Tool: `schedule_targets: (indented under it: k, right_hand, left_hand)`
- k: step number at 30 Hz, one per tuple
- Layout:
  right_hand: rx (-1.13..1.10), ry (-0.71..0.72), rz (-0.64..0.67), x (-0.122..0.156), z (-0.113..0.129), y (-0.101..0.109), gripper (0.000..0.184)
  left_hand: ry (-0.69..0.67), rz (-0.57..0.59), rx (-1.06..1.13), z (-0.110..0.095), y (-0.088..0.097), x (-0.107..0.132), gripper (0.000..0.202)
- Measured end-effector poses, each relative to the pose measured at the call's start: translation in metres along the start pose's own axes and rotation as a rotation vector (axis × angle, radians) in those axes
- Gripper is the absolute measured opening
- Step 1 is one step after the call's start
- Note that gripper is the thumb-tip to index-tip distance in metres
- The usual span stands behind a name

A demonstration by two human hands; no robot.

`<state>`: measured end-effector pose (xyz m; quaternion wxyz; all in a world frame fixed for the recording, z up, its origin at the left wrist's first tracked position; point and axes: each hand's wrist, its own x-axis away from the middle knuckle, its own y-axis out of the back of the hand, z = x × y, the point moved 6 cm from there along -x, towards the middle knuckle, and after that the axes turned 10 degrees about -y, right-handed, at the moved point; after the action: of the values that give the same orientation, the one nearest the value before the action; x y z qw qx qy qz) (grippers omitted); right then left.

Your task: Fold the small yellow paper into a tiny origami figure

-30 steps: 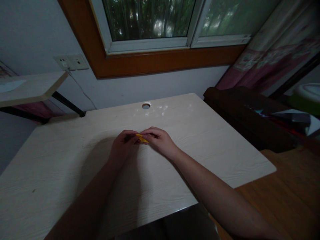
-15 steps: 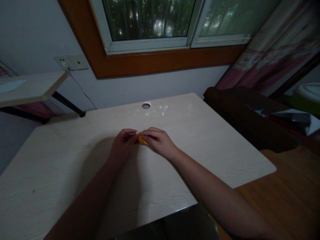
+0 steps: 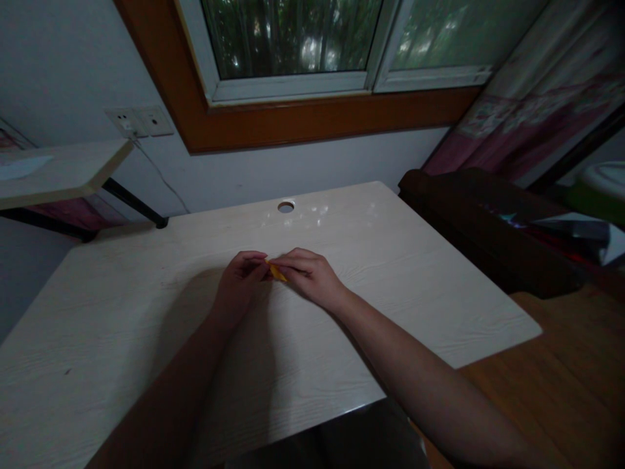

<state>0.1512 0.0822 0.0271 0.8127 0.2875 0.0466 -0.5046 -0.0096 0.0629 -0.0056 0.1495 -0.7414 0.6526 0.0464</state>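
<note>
Left fingers (image 3: 257,273) and right fingers (image 3: 295,262) pinch yellow material (image 3: 278,273), any print unreadable.

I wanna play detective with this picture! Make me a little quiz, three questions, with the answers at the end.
1. Fill in the blank: the small piece at the fingers of the left hand and the right hand is ____ in colour.
2. True or false: a flowery curtain hangs to the right of the window.
3. What is in the tabletop near its far edge? A: a drawer. B: a round hole. C: a lamp.

Key: 1. yellow-orange; 2. true; 3. B.
</note>
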Motion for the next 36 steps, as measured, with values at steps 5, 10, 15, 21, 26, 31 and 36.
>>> schedule_targets:
  k: [5,10,15,21,26,31,36]
  right_hand:
    - [-0.001,0.011,0.004,0.0000,0.0019,0.0001,0.030]
    - [0.000,0.010,0.008,-0.0004,0.0015,-0.0001,0.030]
    - [0.012,0.011,0.007,-0.0002,0.0008,0.0002,0.030]
    - [0.028,0.026,0.016,0.0004,0.0013,0.0001,0.032]
    - [0.034,0.026,0.014,0.0007,0.0001,-0.0003,0.033]
    - [0.050,0.047,0.031,0.0011,-0.0002,-0.0023,0.032]
    - [0.041,0.039,0.020,0.0002,0.0007,-0.0024,0.029]
  left_hand:
    - [-0.012,0.005,-0.007,0.0010,0.0009,-0.0005,0.024]
    - [-0.019,-0.015,-0.036,-0.0004,0.0019,-0.0004,0.024]
    - [-0.007,-0.011,-0.059,-0.0014,0.0013,0.0000,0.024]
    - [-0.010,-0.014,-0.039,-0.0011,0.0015,-0.0004,0.023]
    - [-0.006,0.007,-0.058,-0.0031,0.0001,0.0000,0.021]
    - [-0.013,-0.020,-0.060,-0.0035,0.0014,0.0007,0.023]
    - [-0.044,-0.021,-0.134,-0.0027,0.0048,-0.0013,0.025]
